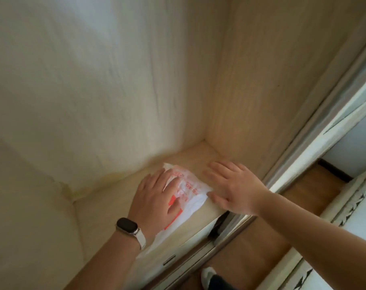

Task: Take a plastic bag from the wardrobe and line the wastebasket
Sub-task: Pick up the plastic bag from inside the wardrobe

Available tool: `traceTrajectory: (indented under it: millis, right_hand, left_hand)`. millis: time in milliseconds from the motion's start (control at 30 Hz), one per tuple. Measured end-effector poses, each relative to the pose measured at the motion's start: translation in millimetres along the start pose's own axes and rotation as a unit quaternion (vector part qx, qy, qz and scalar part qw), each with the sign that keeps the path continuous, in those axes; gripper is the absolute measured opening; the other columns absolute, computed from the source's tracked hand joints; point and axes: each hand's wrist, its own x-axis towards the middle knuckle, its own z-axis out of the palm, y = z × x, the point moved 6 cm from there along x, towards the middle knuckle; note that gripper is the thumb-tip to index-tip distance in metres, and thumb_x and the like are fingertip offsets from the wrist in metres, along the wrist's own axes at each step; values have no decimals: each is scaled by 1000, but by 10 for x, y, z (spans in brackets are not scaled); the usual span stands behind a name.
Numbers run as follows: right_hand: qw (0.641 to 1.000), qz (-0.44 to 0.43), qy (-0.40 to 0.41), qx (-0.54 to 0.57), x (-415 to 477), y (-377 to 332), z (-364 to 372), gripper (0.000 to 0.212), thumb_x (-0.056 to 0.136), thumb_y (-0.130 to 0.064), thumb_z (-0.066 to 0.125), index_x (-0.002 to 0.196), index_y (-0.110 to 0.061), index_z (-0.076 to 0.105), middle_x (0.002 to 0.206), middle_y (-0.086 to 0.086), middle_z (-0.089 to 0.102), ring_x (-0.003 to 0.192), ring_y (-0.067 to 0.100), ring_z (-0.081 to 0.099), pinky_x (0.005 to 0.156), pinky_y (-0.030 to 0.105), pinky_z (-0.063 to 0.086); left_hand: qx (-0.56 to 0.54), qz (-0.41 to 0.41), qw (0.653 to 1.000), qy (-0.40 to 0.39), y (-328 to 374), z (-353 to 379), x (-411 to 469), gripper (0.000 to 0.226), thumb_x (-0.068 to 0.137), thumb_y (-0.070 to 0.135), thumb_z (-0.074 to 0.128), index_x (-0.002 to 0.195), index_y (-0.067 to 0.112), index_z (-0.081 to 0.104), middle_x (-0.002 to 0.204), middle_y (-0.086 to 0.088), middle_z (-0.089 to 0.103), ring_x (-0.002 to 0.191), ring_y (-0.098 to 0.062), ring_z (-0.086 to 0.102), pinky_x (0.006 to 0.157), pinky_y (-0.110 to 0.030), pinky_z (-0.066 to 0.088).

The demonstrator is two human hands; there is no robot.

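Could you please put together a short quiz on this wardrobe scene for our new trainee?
1. True or false: the bag lies on the wardrobe shelf.
2. Which wrist bears the watch? A: left. B: right.
3. Fill in: the print on the bag is ____.

Key: 1 true; 2 A; 3 red.

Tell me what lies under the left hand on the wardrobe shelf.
A white plastic bag with red print lies under the left hand, on the pale shelf. The hand covers part of the print; whether anything lies beneath the bag cannot be seen.
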Motion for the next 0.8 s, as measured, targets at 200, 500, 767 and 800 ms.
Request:
traceTrajectory:
  millis: [200, 500, 767, 800]
  right_hand:
    - [993, -90, -55, 55, 510, -302, 654, 54, 93, -54, 44, 137, -24, 55, 142, 4, 55, 127, 30, 54, 100, 44, 46]
    - [960, -174, -160, 152, 901, -636, 1934, 54, 90, -50, 49, 136, -21, 53, 142, 7, 54, 130, 30, 51, 104, 46, 46]
    - [942, -193, -224, 159, 848, -629, 3294, 57, 85, -47, 58, 134, -17, 54, 140, 11, 56, 128, 32, 54, 99, 47, 50]
    - [943, -193, -222, 157, 838, -631, 3442, 58, 85, -47, 58, 134, -16, 54, 140, 12, 56, 128, 32, 54, 100, 47, 49]
  left_hand:
    - [6, -114, 993, -24, -528, 239, -377, 43, 91, 47, 42, 128, 26, 46, 137, -4, 56, 128, -29, 52, 104, -49, 46]
    - [-34, -265, 953, -141, -1056, 1249, -768, 47, 88, 47, 40, 123, 21, 57, 135, -8, 58, 124, -32, 56, 100, -48, 48]
    - [-142, -419, 883, -159, -1405, 2635, -1160, 70, 84, 59, 32, 137, 16, 51, 148, -10, 46, 137, -30, 43, 112, -44, 36]
    - [-150, -428, 878, -157, -1465, 2811, -1197, 71, 85, 60, 33, 140, 16, 48, 151, -9, 43, 139, -29, 40, 113, -43, 33]
